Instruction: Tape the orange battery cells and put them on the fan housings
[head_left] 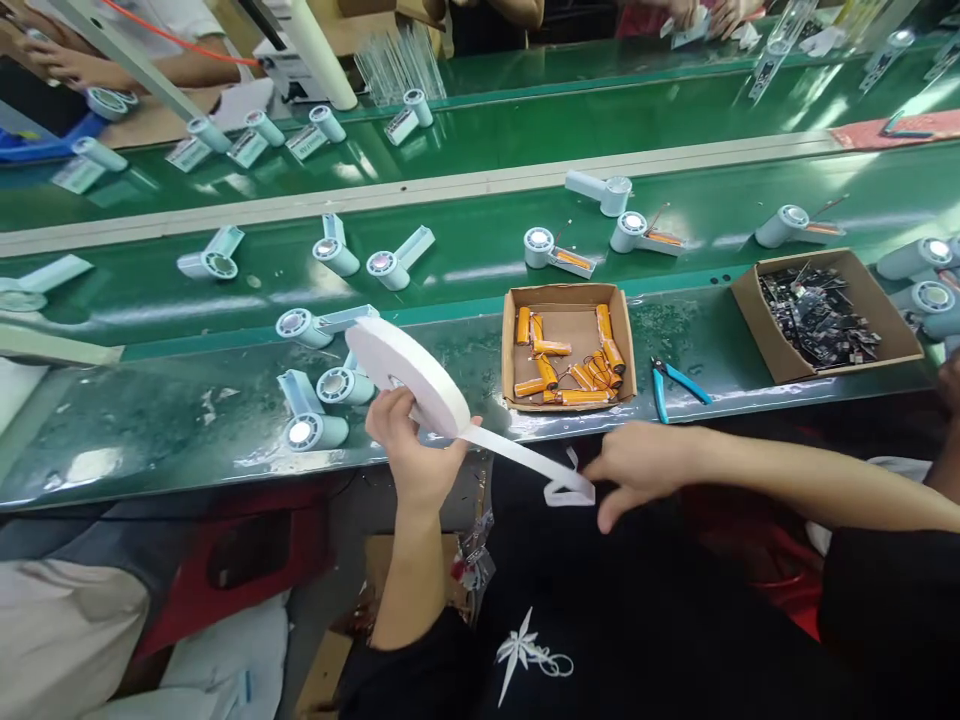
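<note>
- Clamping the white tape roll (409, 375) in the fingers of the left hand (416, 460), left of centre!
- Touching the folded end of the strip (521, 456) with the right hand (645, 465), thumb apart from forefinger; can't tell whether pinched.
- On the bench (225, 415), near centre: an open cardboard box (568, 296) with orange cells (552, 348) inside, blue-handled cutters (679, 382) just right.
</note>
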